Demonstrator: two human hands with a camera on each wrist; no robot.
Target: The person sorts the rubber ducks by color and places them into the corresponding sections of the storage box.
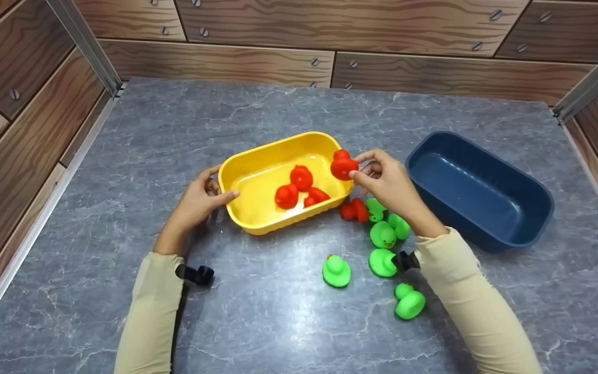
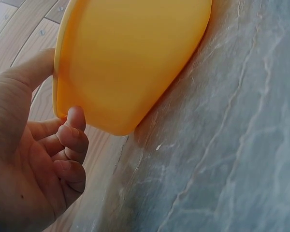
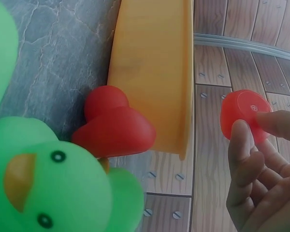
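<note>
Red duck [image 1: 343, 166] sits pinched in the fingers of the right hand [image 1: 390, 184], just right of centre in the head view, above the right rim of the yellow tub [image 1: 236, 174]. Its head is uppermost, so the long axis runs roughly upright; which way the beak faces cannot be told here. Three red ducks [image 1: 299, 189] lie inside the tub, and another red one [image 1: 354, 210] lies on the desk [image 1: 122, 156] just outside it, beside a cluster of green ducks [image 1: 384, 244]. A blue tub [image 1: 478, 189], with nothing showing in it, stands at the right. The left hand [image 1: 200, 200] grips the tub's left end, thumb over the rim. The likeliest slip, in my judgement, is the duck catching the rim and dropping outside among the others, since it hangs over the edge rather than over the tub's middle.

From the left wrist, the left hand's fingers [image 2: 70, 145] curl under the tub's [image 2: 130, 58] outer wall and the thumb lies along its rim at the left of the frame. If that hold loosens, a knock could slide the light tub across the desk.

From the right wrist, the duck's flat round base [image 3: 244, 116] faces the camera at the right, held between thumb and fingertips only. Such a thin pinch on smooth rubber could let it squirt free. The stray red duck [image 3: 113, 125] lies against the tub wall at centre, with a green duck [image 3: 53, 193] filling the lower left.
</note>
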